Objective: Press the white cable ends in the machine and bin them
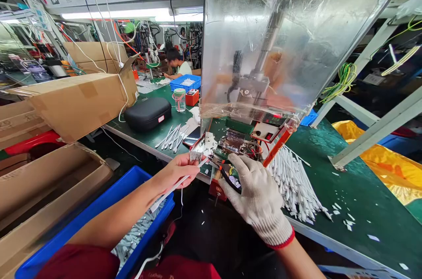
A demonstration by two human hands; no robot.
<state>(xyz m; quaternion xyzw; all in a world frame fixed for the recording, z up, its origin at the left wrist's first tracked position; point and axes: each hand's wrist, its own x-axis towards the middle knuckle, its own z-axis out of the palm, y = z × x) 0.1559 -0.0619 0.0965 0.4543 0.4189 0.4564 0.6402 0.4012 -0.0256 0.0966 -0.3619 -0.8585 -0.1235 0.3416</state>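
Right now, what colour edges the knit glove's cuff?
Red, on the white knit glove; best in the head view.

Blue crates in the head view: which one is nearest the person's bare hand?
The large blue crate of white strips, below the bench edge under the person's left hand. The other blue crate sits far off on the green bench.

Clear plastic shield (257,41) beyond right hand (255,197)
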